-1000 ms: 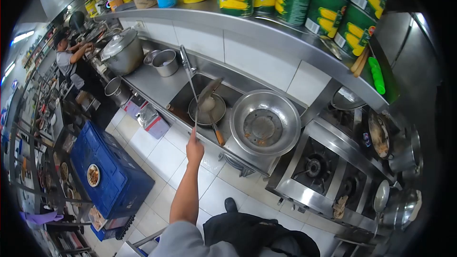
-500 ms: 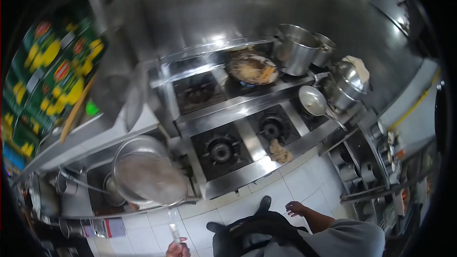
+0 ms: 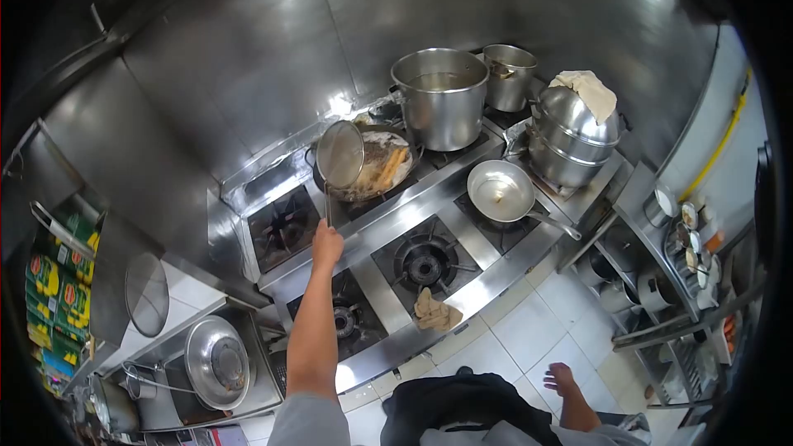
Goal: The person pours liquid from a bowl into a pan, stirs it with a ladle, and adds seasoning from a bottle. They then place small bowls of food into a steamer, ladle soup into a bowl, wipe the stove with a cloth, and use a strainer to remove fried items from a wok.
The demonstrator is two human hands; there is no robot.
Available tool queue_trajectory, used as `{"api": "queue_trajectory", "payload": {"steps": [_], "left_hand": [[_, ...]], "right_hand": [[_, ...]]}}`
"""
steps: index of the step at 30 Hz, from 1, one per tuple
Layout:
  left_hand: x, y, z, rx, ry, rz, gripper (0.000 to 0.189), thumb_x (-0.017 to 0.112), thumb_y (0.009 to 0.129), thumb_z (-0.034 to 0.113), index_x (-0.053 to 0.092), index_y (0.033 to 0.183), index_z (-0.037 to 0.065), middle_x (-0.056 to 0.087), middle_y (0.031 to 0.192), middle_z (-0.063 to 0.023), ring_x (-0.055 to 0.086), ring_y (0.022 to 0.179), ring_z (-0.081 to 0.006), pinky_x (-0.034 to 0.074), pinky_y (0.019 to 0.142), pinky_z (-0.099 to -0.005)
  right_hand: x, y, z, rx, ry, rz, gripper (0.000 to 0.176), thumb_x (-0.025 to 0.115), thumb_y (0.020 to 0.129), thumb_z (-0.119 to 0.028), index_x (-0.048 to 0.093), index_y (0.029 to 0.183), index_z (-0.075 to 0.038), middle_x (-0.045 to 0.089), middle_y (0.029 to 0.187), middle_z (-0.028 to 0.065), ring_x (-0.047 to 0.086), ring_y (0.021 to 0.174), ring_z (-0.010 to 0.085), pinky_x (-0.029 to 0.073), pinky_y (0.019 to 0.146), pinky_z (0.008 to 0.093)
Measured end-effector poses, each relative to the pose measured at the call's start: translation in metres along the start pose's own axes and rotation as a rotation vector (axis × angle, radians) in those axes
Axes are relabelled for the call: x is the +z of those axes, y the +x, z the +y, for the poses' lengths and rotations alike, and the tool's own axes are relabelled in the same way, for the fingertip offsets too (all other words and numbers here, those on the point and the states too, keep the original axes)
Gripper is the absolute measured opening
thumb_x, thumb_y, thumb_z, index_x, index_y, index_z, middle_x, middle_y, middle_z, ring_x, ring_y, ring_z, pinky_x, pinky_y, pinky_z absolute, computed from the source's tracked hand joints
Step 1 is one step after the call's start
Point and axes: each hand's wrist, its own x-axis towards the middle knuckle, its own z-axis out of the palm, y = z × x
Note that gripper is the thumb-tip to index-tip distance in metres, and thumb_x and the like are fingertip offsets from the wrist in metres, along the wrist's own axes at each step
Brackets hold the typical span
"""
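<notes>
My left hand [image 3: 328, 243] is closed round the handle of a round mesh strainer [image 3: 339, 154], arm stretched forward across the stove. The strainer's disc overlaps the left part of a wok [image 3: 420, 151] on a back burner. In that wok, long golden-brown pieces of food [image 3: 391, 169] lie in foamy, bubbling oil. My right hand [image 3: 560, 378] hangs low at my right side, over the floor tiles, fingers apart and holding nothing.
A large steel pot [image 3: 440, 107] stands right of the wok, with a smaller pot [image 3: 510, 87] behind. A lidded steamer pot [image 3: 570, 149] carries a cloth [image 3: 586, 92]. A frying pan [image 3: 502, 190] sits at front right; a crumpled cloth [image 3: 437, 311] lies on the front edge. A metal bowl [image 3: 206, 372] is at left.
My left hand has moved forward from beside my body, bringing the strainer from over the metal bowl to the wok. The view has turned; my right hand stays low at my side.
</notes>
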Motion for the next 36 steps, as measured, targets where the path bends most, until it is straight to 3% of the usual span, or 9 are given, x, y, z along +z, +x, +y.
{"api": "queue_trajectory", "payload": {"steps": [5, 9, 12, 15, 18, 20, 23, 30, 36], "left_hand": [[0.012, 0.025, 0.063, -0.08, 0.178, 0.015, 0.034, 0.046, 0.091, 0.014, 0.054, 0.124, 0.006, 0.066, 0.113, -0.0293, 0.062, 0.109, -0.0465, 0.047, 0.094, -0.0542], [0.007, 0.066, 0.062, -0.146, 0.273, 0.109, 0.038, 0.051, 0.087, 0.017, 0.055, 0.124, 0.007, 0.067, 0.114, -0.0265, 0.062, 0.11, -0.0467, 0.048, 0.095, -0.0536], [-0.008, 0.096, 0.047, -0.15, 0.314, 0.073, 0.04, 0.052, 0.086, 0.018, 0.057, 0.124, 0.007, 0.066, 0.116, -0.0293, 0.061, 0.111, -0.0476, 0.048, 0.094, -0.054], [-0.011, 0.138, 0.003, -0.092, 0.284, 0.063, 0.034, 0.054, 0.085, 0.017, 0.06, 0.116, 0.004, 0.068, 0.104, -0.029, 0.068, 0.097, -0.0447, 0.053, 0.084, -0.0534], [-0.02, 0.168, -0.015, -0.306, 0.092, -0.261, 0.02, 0.054, 0.087, 0.015, 0.062, 0.101, 0.004, 0.068, 0.083, -0.0177, 0.067, 0.07, -0.0305, 0.054, 0.06, -0.044], [-0.027, 0.173, -0.018, -0.584, -0.075, -0.5, 0.012, 0.052, 0.091, 0.014, 0.06, 0.088, 0.007, 0.056, 0.066, -0.0052, 0.05, 0.051, -0.0142, 0.04, 0.045, -0.0295], [-0.033, 0.166, -0.021, -0.672, -0.271, -0.671, 0.016, 0.049, 0.096, 0.013, 0.056, 0.082, 0.009, 0.05, 0.062, 0.0011, 0.041, 0.047, -0.009, 0.032, 0.042, -0.0251], [-0.036, 0.146, -0.024, -0.811, -0.722, -0.759, 0.017, 0.048, 0.098, 0.011, 0.052, 0.113, 0.004, 0.046, 0.06, 0.0037, 0.036, 0.042, -0.0034, 0.026, 0.036, -0.0202], [-0.037, 0.143, -0.004, -0.679, -0.549, -0.57, 0.011, 0.047, 0.096, 0.01, 0.055, 0.088, 0.006, 0.045, 0.058, 0.0027, 0.036, 0.042, -0.0049, 0.027, 0.036, -0.0211]], "right_hand": [[-0.07, -0.013, 0.04, 0.058, 0.233, 0.25, 0.026, 0.056, 0.093, -0.027, 0.053, 0.117, -0.018, 0.059, 0.098, 0.0083, 0.061, 0.076, 0.0251, 0.055, 0.063, 0.043], [-0.09, -0.036, 0.106, 0.287, 0.446, 0.234, 0.013, 0.049, 0.092, -0.021, 0.048, 0.083, -0.012, 0.047, 0.074, 0.0048, 0.047, 0.054, 0.0194, 0.043, 0.049, 0.0389], [-0.096, -0.056, 0.174, 0.319, 0.493, 0.184, 0.024, 0.051, 0.095, -0.021, 0.053, 0.117, -0.013, 0.059, 0.096, 0.0111, 0.054, 0.063, 0.0241, 0.044, 0.054, 0.0371], [-0.052, -0.097, 0.166, 0.341, 0.333, 0.203, 0.024, 0.051, 0.095, -0.022, 0.053, 0.117, -0.013, 0.059, 0.096, 0.0108, 0.055, 0.067, 0.025, 0.045, 0.057, 0.039], [-0.025, -0.099, 0.17, 0.344, 0.263, 0.168, 0.024, 0.051, 0.095, -0.022, 0.053, 0.116, -0.013, 0.059, 0.096, 0.0104, 0.056, 0.07, 0.0259, 0.047, 0.06, 0.0408], [-0.015, -0.098, 0.167, 0.333, 0.229, 0.158, 0.024, 0.051, 0.095, -0.023, 0.054, 0.116, -0.013, 0.059, 0.096, 0.0102, 0.057, 0.073, 0.0264, 0.048, 0.062, 0.0421], [-0.004, -0.089, 0.154, 0.314, 0.198, 0.14, 0.023, 0.051, 0.095, -0.023, 0.054, 0.116, -0.014, 0.059, 0.096, 0.0099, 0.058, 0.077, 0.0273, 0.05, 0.066, 0.0439], [-0.01, -0.045, 0.062, 0.242, 0.181, 0.136, 0.023, 0.051, 0.095, -0.025, 0.055, 0.115, -0.014, 0.059, 0.096, 0.0091, 0.061, 0.085, 0.0294, 0.054, 0.073, 0.0483], [-0.037, -0.007, -0.022, 0.052, 0.279, 0.231, 0.029, 0.052, 0.095, -0.025, 0.052, 0.122, -0.014, 0.058, 0.105, 0.0096, 0.06, 0.088, 0.0285, 0.054, 0.074, 0.0462]]}}
